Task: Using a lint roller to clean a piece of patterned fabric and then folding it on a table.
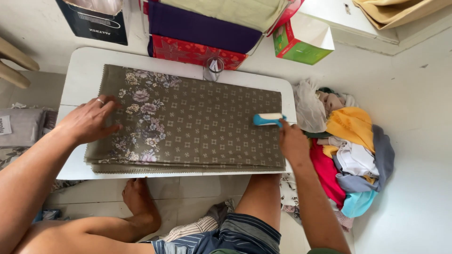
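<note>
Olive cloth (197,127): left hand (87,120) flat, right hand (292,143) gripping brush (268,119).

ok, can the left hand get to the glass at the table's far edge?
Probably yes: the left hand lies flat on the folded cloth, and only flat cloth lies between it and the glass.

Bare arms and feet, a ring on the left hand (89,120), and dark blue striped shorts (235,237).
</note>
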